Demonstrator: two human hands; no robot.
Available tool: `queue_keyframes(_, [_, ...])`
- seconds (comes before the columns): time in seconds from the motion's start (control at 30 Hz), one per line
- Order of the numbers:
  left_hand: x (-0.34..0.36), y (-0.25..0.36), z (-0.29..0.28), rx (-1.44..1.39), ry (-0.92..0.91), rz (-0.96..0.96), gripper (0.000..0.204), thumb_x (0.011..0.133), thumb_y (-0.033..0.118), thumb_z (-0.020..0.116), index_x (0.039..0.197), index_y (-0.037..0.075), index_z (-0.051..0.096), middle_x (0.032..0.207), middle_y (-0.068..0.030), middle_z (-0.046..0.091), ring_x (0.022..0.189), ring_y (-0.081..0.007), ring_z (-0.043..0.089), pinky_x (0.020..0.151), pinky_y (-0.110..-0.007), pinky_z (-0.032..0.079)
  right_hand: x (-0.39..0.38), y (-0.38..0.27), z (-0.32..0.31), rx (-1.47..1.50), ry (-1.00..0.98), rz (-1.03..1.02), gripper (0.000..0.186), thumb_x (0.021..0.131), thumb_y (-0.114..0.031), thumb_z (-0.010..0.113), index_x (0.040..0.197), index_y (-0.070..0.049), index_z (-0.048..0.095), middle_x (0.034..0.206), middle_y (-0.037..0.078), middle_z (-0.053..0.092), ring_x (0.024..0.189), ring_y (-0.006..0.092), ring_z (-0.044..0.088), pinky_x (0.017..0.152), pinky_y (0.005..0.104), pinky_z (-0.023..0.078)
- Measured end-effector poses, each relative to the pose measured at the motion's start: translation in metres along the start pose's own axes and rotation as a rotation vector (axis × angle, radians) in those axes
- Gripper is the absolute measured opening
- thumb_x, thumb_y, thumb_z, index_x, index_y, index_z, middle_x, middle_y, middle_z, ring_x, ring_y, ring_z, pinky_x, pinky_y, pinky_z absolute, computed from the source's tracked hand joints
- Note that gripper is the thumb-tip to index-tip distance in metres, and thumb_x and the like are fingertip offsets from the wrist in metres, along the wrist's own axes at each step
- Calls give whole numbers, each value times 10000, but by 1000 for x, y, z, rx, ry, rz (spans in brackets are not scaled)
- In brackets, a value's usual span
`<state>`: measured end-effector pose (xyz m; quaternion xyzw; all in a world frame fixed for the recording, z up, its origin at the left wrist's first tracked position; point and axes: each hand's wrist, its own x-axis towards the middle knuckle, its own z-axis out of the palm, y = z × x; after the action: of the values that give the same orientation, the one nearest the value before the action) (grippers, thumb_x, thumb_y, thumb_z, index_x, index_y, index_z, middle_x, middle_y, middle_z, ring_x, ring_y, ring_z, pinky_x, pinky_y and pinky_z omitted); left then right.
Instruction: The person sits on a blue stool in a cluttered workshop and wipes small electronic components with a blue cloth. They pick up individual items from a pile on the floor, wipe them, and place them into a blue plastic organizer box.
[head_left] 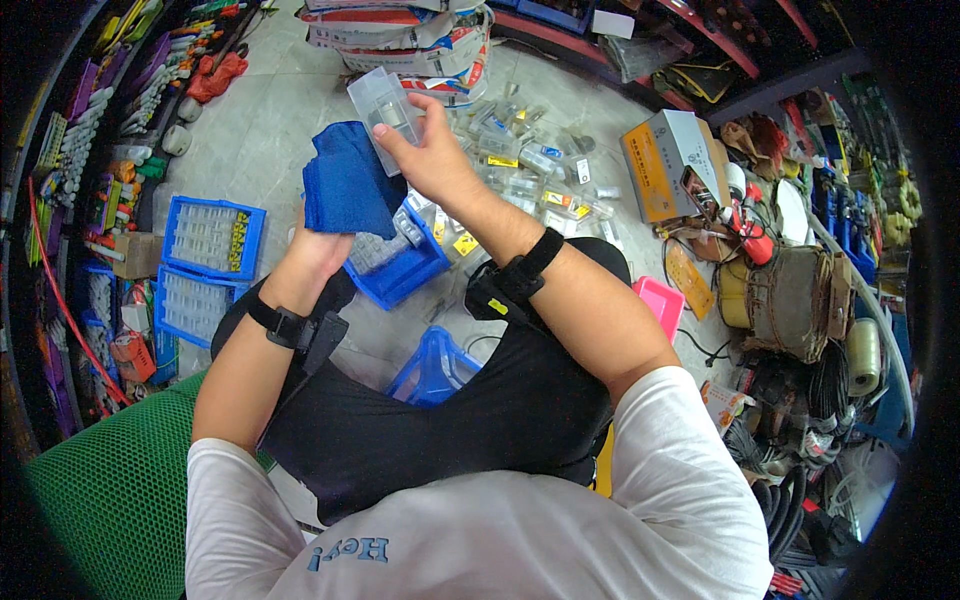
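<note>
Holding a clear box (379, 98) in right hand (438, 158), blue cloth (347, 183) in left hand (322, 249).

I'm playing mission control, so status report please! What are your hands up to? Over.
Left hand: under blue cloth, fingers hidden. Right hand: holding clear plastic box. Beyond: small packages scattered over the floor.

Beyond our black-trousered lap (420, 440), our bare left hand (325, 252) hovers, fingers hidden; our bare right hand (437, 158), farther from the lap, grips between thumb and bent fingers.
</note>
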<state>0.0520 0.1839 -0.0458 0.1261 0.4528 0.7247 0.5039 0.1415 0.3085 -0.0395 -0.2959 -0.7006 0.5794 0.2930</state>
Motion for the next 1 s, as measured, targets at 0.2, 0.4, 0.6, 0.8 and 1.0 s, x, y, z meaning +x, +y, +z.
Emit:
queue_keyframes(0.2, [8,9,-11,-7,-16,57,316,900,283,402,1128,74,464,1111,-53,519,1009,-167,501,892,-318,401,2,-8,-2,154,-56,-26,793,628,-273,750,1188,15,269,974,188,545,871,242,558,773,332,454])
queue_keyframes(0.4, [9,32,-2,-86,31,94,325,902,294,392,1112,59,471,1124,-61,520,1032,-173,499,915,-315,387,-1,-25,-4,390,-19,133,725,632,-233,744,1155,8,303,944,159,559,809,191,570,704,301,475])
queue_keyframes(0.6, [8,33,0,-99,11,107,314,898,283,399,1097,54,481,1091,-61,534,1001,-167,516,893,-310,403,-2,-24,-7,446,-63,168,545,706,-190,691,1112,9,388,937,112,569,820,157,561,704,281,458])
queue_keyframes(0.8, [16,25,-9,-66,19,145,303,892,277,411,1091,61,485,1067,-47,539,983,-155,523,874,-304,415,-2,-28,-12,499,-90,213,480,720,-201,677,1084,-10,429,944,82,569,817,149,554,673,288,460])
queue_keyframes(1.0, [14,42,-17,-215,-11,157,349,901,313,387,1120,54,472,1143,-64,515,1036,-185,500,920,-332,391,-3,-33,-15,650,-32,243,416,739,-284,639,1030,-34,476,939,65,555,773,139,541,630,276,443])
